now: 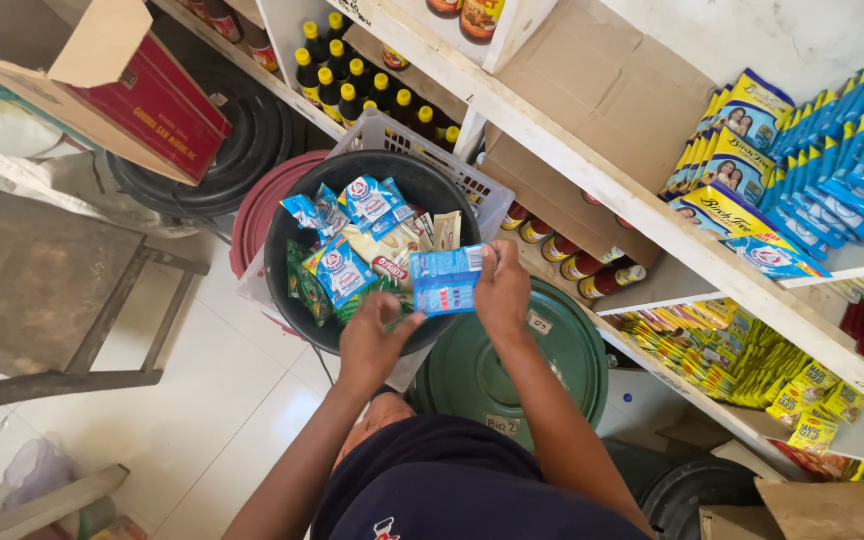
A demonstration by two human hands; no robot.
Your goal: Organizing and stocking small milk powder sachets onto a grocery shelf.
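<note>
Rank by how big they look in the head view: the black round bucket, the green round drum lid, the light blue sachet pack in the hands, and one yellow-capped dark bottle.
1. Black round bucket
2. Green round drum lid, partly hidden, so possibly similar
3. Light blue sachet pack
4. Yellow-capped dark bottle

The person wears a dark navy top that leaves both arms bare to the shoulder, with a small red and white mark on the cloth at the lower edge of the view. The left hand [377,340] and right hand [502,295] are bare, without gloves, rings or a watch.
</note>
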